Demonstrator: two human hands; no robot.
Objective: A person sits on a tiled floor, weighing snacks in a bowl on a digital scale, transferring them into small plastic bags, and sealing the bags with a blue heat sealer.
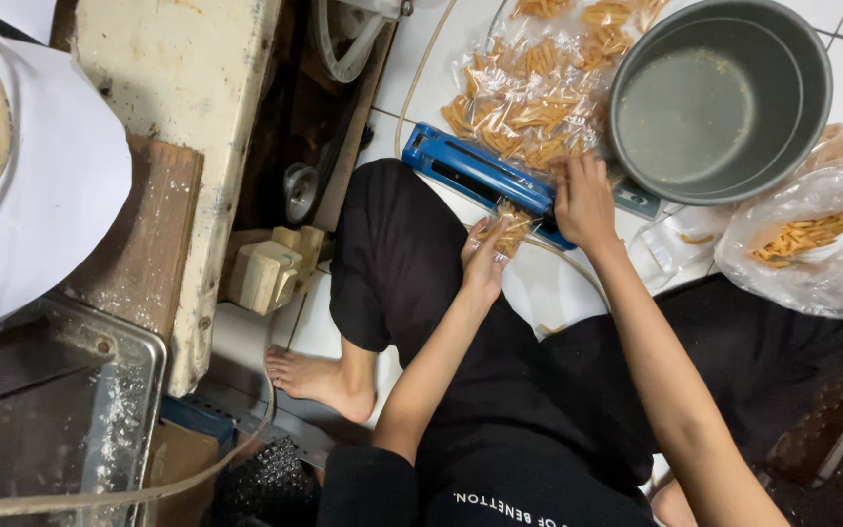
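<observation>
The work area is a white tiled floor (548, 283), viewed from above, with the person seated on it in black clothing, one bare foot (319, 379) resting on the tiles.

A blue bar-shaped heat sealer (475, 176) lies on the floor directly in front of the person, set at a diagonal. The right hand (582, 200) lies palm-down on the far end of the sealer's arm, fingers together and bent over it. The left hand (485, 259) pinches a small clear bag of orange-yellow snack sticks (512, 229) between thumb and fingers, with the bag's upper edge placed at the sealer's jaw, just beside the right hand.

Beyond the sealer, a pile of filled clear snack bags (529, 98) rests on the tiles, touching the sealer's far side. A round grey metal pot (724, 98) stands to the right of the pile; nothing can be made out inside it. Further right, a large loose plastic bag (812, 234) holds more of the same sticks.

To the left, a worn cream-painted wooden plank (192, 127) and a wooden block (270, 268) lie beside a metal tray (100, 410). A pale hose (148, 483) crosses the lower left.
</observation>
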